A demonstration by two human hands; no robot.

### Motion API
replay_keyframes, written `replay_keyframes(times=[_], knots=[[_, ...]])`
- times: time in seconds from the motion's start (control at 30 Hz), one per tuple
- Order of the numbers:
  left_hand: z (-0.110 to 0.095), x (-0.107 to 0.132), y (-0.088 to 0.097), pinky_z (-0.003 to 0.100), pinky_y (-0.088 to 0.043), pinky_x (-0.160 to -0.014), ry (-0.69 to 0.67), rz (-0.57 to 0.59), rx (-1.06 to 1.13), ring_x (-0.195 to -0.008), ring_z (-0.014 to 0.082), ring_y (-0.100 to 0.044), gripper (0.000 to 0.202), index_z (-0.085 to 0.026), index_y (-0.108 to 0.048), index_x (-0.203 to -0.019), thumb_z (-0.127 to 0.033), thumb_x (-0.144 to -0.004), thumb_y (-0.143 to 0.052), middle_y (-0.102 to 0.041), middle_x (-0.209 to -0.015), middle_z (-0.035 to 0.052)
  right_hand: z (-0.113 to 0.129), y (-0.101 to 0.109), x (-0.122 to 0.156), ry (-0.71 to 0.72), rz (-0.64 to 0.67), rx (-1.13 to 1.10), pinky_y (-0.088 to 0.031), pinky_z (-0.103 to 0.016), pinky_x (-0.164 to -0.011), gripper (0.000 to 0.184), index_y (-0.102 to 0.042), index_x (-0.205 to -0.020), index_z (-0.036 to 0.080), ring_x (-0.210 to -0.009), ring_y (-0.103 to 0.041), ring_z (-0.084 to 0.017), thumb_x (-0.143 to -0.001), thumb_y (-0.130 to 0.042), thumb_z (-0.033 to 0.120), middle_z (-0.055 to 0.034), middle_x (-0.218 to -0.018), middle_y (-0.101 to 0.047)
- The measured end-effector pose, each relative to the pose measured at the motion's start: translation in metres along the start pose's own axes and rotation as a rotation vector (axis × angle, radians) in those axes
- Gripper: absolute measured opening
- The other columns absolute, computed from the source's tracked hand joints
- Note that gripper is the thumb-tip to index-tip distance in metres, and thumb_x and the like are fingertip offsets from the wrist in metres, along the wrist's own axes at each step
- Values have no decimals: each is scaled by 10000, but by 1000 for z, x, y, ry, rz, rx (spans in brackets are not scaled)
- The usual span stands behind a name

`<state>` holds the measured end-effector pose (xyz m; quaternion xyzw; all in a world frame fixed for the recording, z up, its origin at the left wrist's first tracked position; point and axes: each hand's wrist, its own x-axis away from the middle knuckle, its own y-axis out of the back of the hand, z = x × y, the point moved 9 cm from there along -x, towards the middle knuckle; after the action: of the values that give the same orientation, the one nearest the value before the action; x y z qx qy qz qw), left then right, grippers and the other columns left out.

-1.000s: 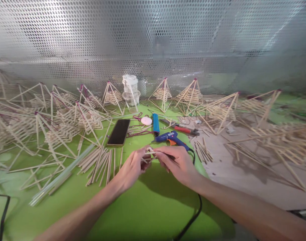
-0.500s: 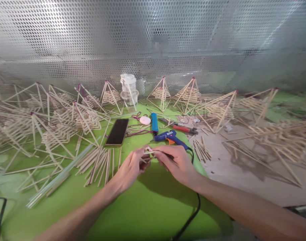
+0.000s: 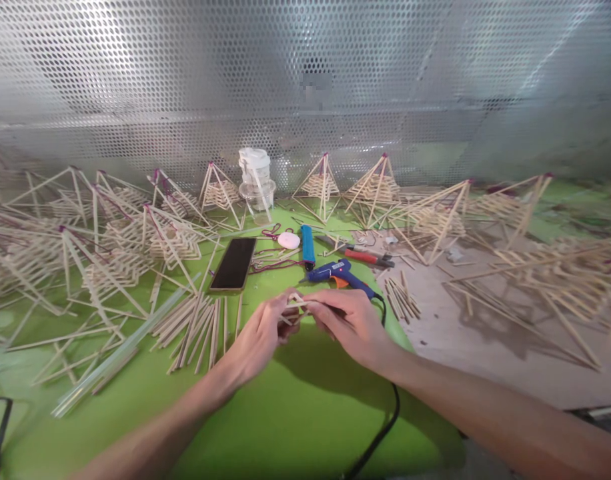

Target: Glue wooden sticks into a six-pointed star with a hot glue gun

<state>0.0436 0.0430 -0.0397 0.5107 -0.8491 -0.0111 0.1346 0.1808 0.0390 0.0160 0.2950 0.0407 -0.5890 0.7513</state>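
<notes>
Between my two hands is a small frame of wooden sticks [image 3: 298, 305], held just above the green table [image 3: 305, 413]. My left hand [image 3: 267, 327] closes round its left side, and my right hand [image 3: 350, 321] pinches its right side with thumb and fingers. My fingers cover much of the frame. Right behind them lies a blue glue gun [image 3: 339, 270] with an orange trigger, its black cord running down past my right wrist. Left of my left hand, loose wooden sticks [image 3: 200, 330] are fanned out on the table.
Stick pyramids [image 3: 320, 183] with purple tips stand along the back and both sides. A phone [image 3: 233, 265], a pink-white round case [image 3: 288, 241], a blue utility knife [image 3: 307, 245], red-handled pliers [image 3: 361, 256] and clear glue sticks [image 3: 130, 347] lie about. A lidded cup [image 3: 255, 167] stands before the perforated metal sheet [image 3: 185, 87].
The view has shifted very slightly. Both hands keep the same hold on the stick frame, and nothing else has visibly moved.
</notes>
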Motion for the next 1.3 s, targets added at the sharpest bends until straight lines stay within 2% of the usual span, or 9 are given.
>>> replay_keyframes(times=[0.13,0.33,0.97,1.17,1.3], knots=[[-2,0,0,310,-323,-643,-8,0,6,-659,165,-349,520,-203,-528,-986,-612,-1092,-225,-418,-726,-34,0,0,0,-5,0,-2,-399,-243,-479,318,-831,-1058,150,-489,-515,-116,-1092,-592,356,-2,-633,-672],[-1,0,2,321,-357,-665,14,-27,1,-688,182,-398,557,-193,-545,-1073,-655,-1076,-234,-440,-742,-25,2,0,-1,-3,12,-2,-404,-238,-484,321,-834,-1065,147,-509,-524,-120,-1095,-585,346,-2,-628,-662],[-5,1,1,308,-355,-638,1,-22,-14,-644,172,-367,560,-206,-545,-997,-653,-1079,-218,-409,-699,-39,0,-1,-1,-14,12,-14,-395,-242,-470,342,-838,-1072,163,-482,-500,-119,-1095,-585,392,-2,-622,-664],[-5,0,1,304,-320,-606,-2,-12,-27,-613,162,-337,578,-215,-513,-924,-664,-1082,-185,-418,-683,-35,-1,-1,-1,-19,12,-11,-388,-241,-473,346,-832,-1032,162,-493,-498,-119,-1096,-581,391,0,-619,-655],[-4,0,1,309,-332,-617,-4,-16,-23,-629,167,-351,563,-216,-511,-938,-664,-1078,-200,-417,-691,-34,0,-1,-1,-13,14,-15,-382,-244,-482,332,-824,-1016,159,-499,-494,-116,-1095,-583,374,4,-626,-646]])
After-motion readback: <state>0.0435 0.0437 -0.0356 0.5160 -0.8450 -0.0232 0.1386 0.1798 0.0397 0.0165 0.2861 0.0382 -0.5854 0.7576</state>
